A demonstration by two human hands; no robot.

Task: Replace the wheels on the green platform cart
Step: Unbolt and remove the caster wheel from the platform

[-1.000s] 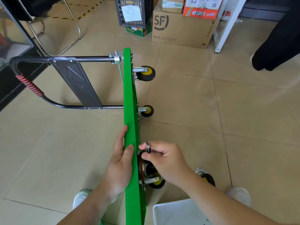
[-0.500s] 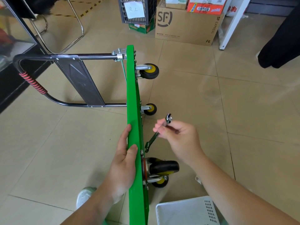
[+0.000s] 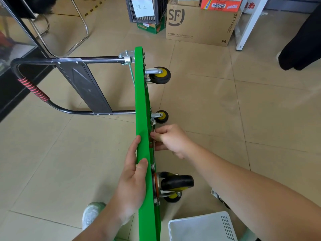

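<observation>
green cart (image 3: 141, 110) on edge on floor (image 3: 225, 119), running 12 to 6 o'clock | left hand (image 3: 133, 180) fingers clamped on its top edge | right hand (image 3: 171, 139) fingers curled round thin metal tool (image 3: 153, 143) against underside | wheel (image 3: 177, 182) at that hand's 6 o'clock

Open floor tiles (image 3: 243, 110) right of upended green cart deck (image 3: 141, 119); along underside, near caster (image 3: 177, 182), middle caster (image 3: 161, 116) and far caster (image 3: 160, 75) jutting, gap between first two filled by right hand (image 3: 171, 139) gripping wrench (image 3: 153, 142); handle frame (image 3: 69, 84) barring left, white basket (image 3: 199, 225) crowding foreground

Glossy green cart deck (image 3: 141, 105); matt cardboard box (image 3: 199, 23); glossy floor tiles (image 3: 260, 119).
</observation>
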